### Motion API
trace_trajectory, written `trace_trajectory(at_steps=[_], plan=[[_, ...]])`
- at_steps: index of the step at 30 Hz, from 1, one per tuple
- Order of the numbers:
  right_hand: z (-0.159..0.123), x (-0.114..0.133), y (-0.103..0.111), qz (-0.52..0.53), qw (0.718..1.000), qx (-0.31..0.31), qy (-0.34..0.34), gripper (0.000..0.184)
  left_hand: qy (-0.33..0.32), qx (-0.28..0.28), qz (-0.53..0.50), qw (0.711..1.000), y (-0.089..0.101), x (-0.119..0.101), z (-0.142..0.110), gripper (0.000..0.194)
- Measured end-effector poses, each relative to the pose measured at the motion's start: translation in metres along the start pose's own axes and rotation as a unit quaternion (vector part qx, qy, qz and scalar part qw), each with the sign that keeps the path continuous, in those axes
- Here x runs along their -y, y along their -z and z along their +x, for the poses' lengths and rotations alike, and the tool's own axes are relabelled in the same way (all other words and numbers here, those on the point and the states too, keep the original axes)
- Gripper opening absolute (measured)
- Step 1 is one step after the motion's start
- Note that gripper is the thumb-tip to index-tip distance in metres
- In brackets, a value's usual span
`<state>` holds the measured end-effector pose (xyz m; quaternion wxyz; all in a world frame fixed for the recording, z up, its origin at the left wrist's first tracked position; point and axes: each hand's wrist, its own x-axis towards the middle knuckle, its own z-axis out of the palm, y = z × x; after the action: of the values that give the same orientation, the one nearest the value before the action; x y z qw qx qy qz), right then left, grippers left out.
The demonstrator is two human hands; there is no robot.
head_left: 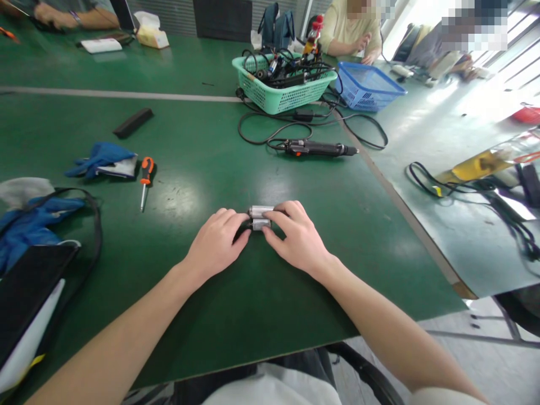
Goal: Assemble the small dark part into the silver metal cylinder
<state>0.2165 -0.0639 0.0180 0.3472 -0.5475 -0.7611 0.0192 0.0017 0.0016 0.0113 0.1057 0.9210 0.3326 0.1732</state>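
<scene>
Two small silver metal cylinders (260,217) lie side by side on the green table (202,169), just in front of me. My left hand (217,242) curls its fingers round their left ends. My right hand (295,236) pinches their right ends, thumb below and fingers on top. Both hands rest on the table top. Part of each cylinder is hidden under my fingers.
An orange-handled screwdriver (145,179) and blue gloves (101,159) lie at the left. A black electric screwdriver (316,149) with its cable lies ahead. Behind it stand a green basket (282,87) of cables and a blue basket (365,85). Other people sit at the far side.
</scene>
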Motion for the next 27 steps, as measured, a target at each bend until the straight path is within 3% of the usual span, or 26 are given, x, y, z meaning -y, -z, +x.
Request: trace_trajectory(at_steps=[6, 18, 27], plan=[[0.003, -0.012, -0.002, 0.036, 0.999, 0.017, -0.007, 0.026, -0.089, 0.006, 0.036, 0.995, 0.003, -0.004, 0.001, 0.038], [0.002, -0.021, -0.007, 0.047, 0.996, 0.049, -0.053, 0.037, -0.155, -0.007, -0.035, 0.987, 0.004, -0.002, -0.004, 0.026], [0.001, -0.019, -0.005, 0.038, 0.998, 0.027, -0.049, 0.037, -0.169, -0.016, -0.052, 0.984, 0.002, -0.001, -0.005, 0.021]])
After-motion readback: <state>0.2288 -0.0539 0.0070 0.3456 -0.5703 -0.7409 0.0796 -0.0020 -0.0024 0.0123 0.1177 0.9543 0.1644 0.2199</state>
